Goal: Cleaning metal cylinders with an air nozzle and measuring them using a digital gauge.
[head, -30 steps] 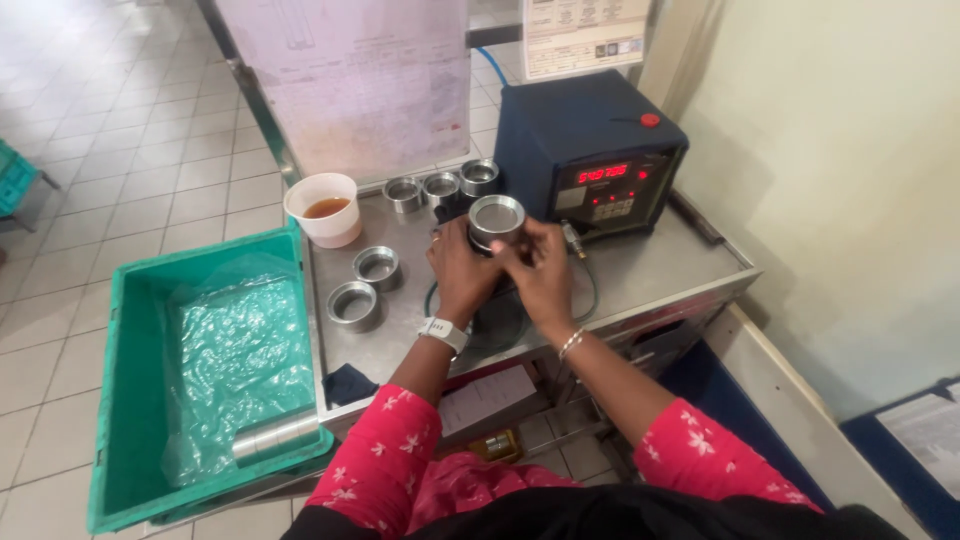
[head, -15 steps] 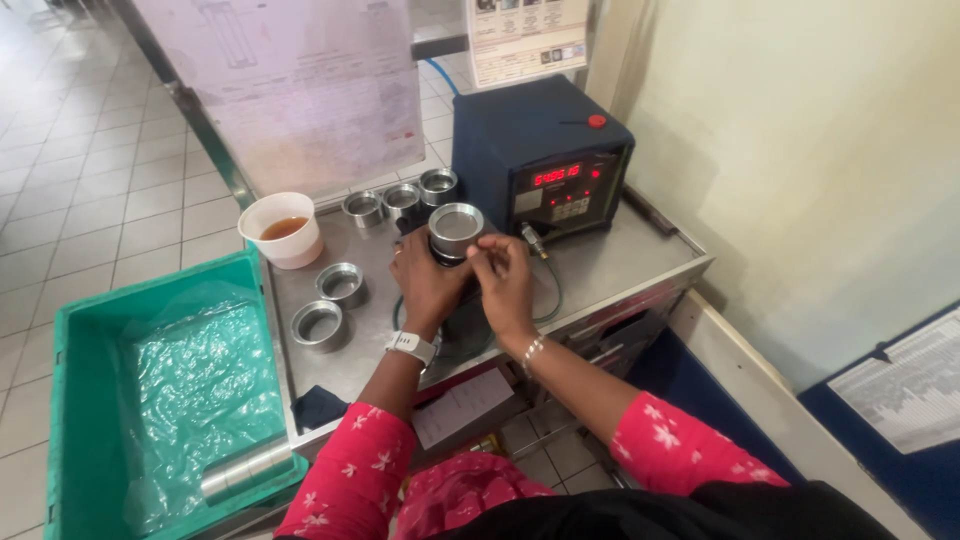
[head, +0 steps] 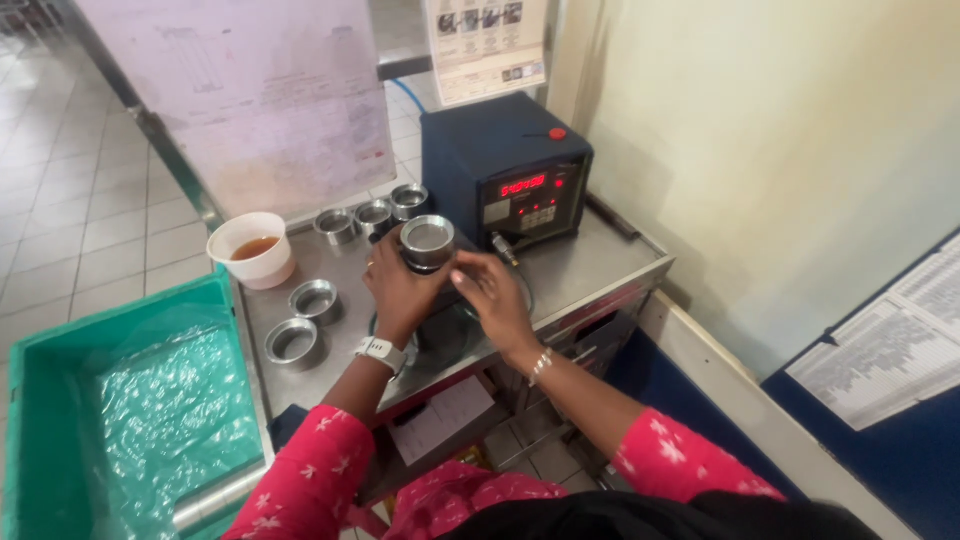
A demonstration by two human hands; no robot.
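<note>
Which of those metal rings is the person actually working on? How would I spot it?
Find the dark blue box with the red display on the steel bench. Just in front of it, both hands grip one metal ring, raised above the bench; the others lie flat, untouched.

The ring (head: 427,243) gripped between the left hand (head: 398,290) and right hand (head: 492,300) was bright, smooth metal, like the loose rings (head: 314,300) on the dull, brushed steel table (head: 590,265). The cup (head: 252,250) looked like matt white plastic. The crate (head: 60,400) was glossy green plastic, lined with crinkled, shiny film (head: 165,420). The sleeves (head: 300,490) were soft printed cloth.
</note>
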